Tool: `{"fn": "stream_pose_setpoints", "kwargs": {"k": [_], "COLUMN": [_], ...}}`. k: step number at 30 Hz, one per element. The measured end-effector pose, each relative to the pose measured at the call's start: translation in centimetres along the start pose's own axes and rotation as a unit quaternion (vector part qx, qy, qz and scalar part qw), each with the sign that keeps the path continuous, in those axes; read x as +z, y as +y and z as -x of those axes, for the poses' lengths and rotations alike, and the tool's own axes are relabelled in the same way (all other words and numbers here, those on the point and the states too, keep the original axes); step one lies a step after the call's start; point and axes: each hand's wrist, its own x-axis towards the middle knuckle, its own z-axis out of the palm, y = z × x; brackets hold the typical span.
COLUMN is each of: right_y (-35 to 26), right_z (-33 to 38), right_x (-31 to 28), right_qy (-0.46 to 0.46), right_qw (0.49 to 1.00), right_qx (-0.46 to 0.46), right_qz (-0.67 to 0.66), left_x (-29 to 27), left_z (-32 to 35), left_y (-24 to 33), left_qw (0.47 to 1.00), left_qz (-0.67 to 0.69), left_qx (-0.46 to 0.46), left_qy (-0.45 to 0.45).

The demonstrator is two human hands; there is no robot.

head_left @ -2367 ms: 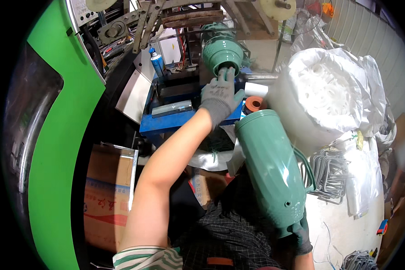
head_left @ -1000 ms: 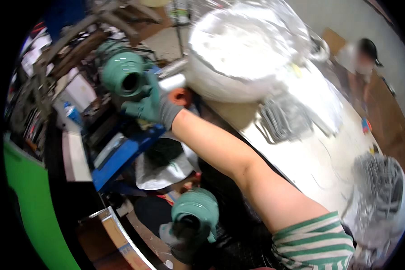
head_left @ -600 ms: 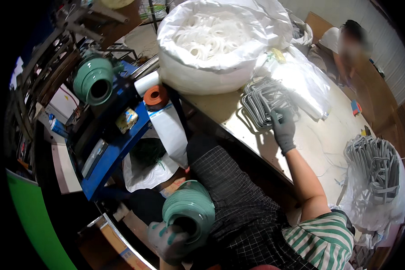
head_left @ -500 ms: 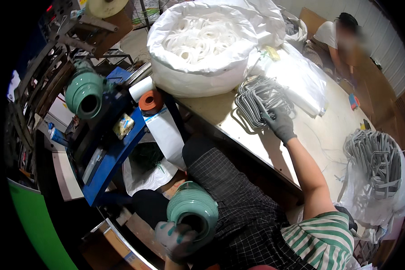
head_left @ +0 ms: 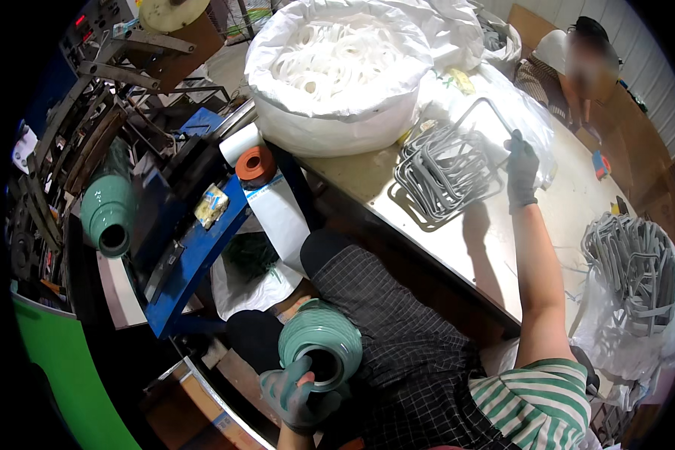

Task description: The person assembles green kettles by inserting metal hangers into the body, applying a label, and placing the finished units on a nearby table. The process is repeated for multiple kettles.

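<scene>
A green, ribbed, hollow jar-like vessel point(head_left: 319, 330) rests at my lap with its dark round opening facing me. My left hand point(head_left: 296, 396), in a grey glove with teal patches, grips it at the rim of that opening. Over the table, my gloved right hand point(head_left: 523, 169) pinches a bent grey metal wire handle point(head_left: 490, 103) by one end, lifted above the pile of similar wire handles point(head_left: 444, 176). Whether its lower end still touches the pile is hard to make out.
A white sack of white plastic rings point(head_left: 337, 124) stands behind the pile. Another green vessel point(head_left: 110, 210) sits in the machine at left, beside a blue frame point(head_left: 195, 262) with an orange roll point(head_left: 255, 163). A bag of wire handles point(head_left: 634, 277) is at right; a person point(head_left: 559, 64) sits far right.
My right hand has moved up and right from the pile, raising one wire handle. My left fingers have shifted on the vessel's rim. The green vessel in the machine has moved down and left.
</scene>
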Motion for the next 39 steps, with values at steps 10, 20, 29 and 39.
{"fn": "stream_pose_setpoints", "kwargs": {"k": [10, 20, 29, 39], "right_y": [-2.1, -2.3, -17.5, -13.8], "right_z": [-1.3, -3.0, 28.1, 35.5], "right_x": [1.2, -0.8, 7.7, 8.4], "right_qy": [0.047, -0.041, -0.578, -0.71], "right_qw": [0.994, 0.967, 0.685, 0.57], "right_qx": [-0.075, -0.213, 0.199, -0.374], "right_qz": [0.061, -0.137, -0.397, -0.173], "left_x": [-0.4, -1.7, -2.5, -0.7], "left_z": [-0.6, 1.0, -12.5, -2.6], "left_y": [-0.7, -2.5, -4.0, -9.9], "left_qw": [0.999, 0.997, 0.979, 0.947], "left_qz": [-0.029, 0.039, -0.178, 0.173], "left_qx": [-0.031, -0.031, 0.061, -0.259], "left_qy": [-0.005, 0.052, -0.074, 0.076]}}
